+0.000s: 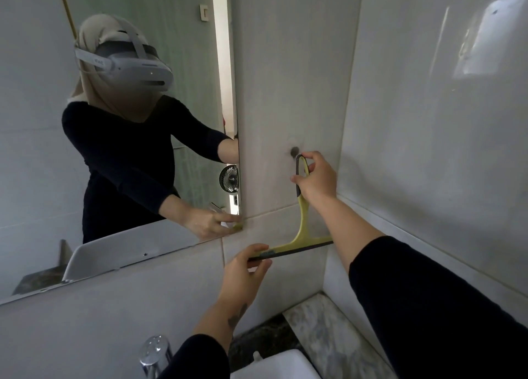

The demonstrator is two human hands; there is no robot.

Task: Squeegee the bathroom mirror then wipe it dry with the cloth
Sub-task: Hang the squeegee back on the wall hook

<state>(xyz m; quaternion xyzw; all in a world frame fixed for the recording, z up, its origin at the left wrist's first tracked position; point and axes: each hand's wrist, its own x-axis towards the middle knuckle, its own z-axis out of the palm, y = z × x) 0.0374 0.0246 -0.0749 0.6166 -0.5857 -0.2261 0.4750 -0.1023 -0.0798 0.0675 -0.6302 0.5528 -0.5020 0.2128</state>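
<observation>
Mirror (114,121) fills the left of the view, its right edge meeting the tiled wall (285,78); its reflection shows the person reaching right. Squeegee (303,221), yellow-green with a dark blade, is off the glass entirely, lying against the wall just right of the mirror's lower corner, held by both hands. Left hand (243,275) pinches the left end of the blade bar between thumb and fingertips, the other fingers loosely curled. Right hand (317,181) is closed round the upper handle, thumb and fingers about the hanging loop, which sits just below and beside a dark wall hook (294,151). Judged step: lifting the tool free of the hook, or seating it there; the view does not settle which. To do it well, clear the loop from the hook, then let the right hand alone carry the handle so the blade edge stays clean. Start at the mirror's top, blade flat and slightly angled, with overlapping strokes downward. No cloth visible. Tap (155,350) and basin (274,364) below.
</observation>
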